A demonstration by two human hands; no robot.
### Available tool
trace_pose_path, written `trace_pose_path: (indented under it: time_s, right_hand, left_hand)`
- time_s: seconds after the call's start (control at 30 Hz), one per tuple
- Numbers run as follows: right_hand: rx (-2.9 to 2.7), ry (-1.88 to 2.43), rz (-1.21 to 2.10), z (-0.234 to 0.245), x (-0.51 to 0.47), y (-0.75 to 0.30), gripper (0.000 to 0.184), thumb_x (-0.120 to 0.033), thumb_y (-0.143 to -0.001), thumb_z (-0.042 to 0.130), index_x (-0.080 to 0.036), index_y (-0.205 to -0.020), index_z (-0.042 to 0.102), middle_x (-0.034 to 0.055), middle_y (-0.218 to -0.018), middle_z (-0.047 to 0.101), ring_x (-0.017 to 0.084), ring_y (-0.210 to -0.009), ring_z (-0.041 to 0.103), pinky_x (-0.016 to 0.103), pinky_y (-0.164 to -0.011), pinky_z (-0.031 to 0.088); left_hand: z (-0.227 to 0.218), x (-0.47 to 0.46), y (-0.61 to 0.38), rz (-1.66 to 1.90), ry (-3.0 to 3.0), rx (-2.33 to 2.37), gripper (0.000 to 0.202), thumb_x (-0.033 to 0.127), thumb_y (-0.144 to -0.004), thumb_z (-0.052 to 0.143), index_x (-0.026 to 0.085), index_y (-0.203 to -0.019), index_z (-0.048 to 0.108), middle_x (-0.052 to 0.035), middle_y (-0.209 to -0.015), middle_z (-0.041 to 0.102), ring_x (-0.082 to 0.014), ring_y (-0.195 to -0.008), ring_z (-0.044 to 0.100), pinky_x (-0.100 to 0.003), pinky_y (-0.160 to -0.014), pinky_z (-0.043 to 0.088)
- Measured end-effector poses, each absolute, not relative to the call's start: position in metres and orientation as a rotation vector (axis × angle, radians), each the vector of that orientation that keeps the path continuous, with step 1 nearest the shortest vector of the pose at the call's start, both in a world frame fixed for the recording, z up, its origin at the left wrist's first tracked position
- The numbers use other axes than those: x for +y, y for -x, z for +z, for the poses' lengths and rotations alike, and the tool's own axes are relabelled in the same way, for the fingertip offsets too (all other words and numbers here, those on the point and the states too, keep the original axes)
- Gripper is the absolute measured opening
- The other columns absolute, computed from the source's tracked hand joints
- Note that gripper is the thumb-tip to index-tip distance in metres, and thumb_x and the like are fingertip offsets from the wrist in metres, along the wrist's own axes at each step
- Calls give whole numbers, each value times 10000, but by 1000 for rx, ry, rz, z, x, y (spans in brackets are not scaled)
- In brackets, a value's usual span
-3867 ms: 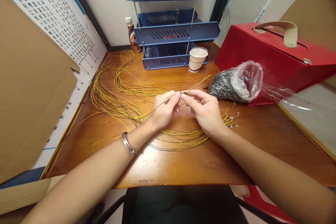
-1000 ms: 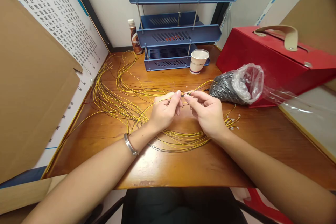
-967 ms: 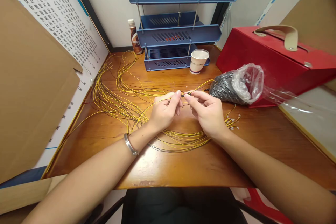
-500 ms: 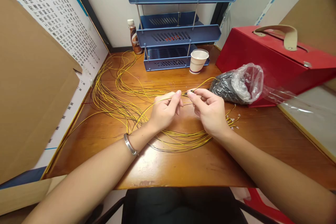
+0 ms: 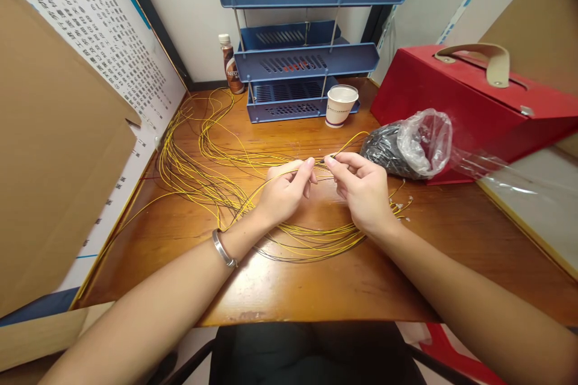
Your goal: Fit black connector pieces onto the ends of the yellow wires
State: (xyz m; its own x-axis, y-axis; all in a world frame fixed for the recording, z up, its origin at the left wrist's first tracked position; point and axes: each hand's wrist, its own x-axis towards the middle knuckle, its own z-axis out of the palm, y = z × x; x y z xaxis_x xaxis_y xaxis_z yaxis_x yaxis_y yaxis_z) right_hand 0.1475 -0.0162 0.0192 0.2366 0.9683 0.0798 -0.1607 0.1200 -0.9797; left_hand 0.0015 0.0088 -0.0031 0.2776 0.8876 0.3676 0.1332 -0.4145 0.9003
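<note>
Between both hands' fingers [image 5: 309, 163]: yellow wire [image 5: 347, 144].

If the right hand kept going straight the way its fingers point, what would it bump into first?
The right hand points leftward at the left hand, so it would most likely meet those fingertips first. The yellow wire both pinch spans the small gap; depth is hard to judge.

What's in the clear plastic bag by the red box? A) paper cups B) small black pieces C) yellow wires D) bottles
B: the plastic bag lying against the red box is filled with small black pieces, while the yellow wires lie loose on the desk and the paper cup stands apart by the blue trays.
</note>
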Motion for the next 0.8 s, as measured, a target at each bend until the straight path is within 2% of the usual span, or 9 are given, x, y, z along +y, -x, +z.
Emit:
trace_pose_path:
  time_s: [0.3, 0.8]
  right_hand:
    - [-959, 1122, 1031, 20, -15, -149, 310, -395, -671, 828, -155, -807, 687, -51, -593, 496, 62, -494, 313, 248, -441, 244]
    - [-901, 1132, 1031, 19, -14, -149, 325, -405, -642, 834, -161, -783, 671, -68, -570, 453, 60, -486, 292, 254, -452, 232]
  left_hand:
    - [-2, 9, -2, 1178, -1775, 939, 483, 487, -1024, 462, 179, -680, 605, 26, -515, 533, -98, -516, 531, -240, -590, 438]
    - [1, 8, -2, 1122, -1795, 944, 461, 464, -1027, 463, 173, -704, 616, 20, -546, 555, -103, -542, 539, -240, -608, 438]
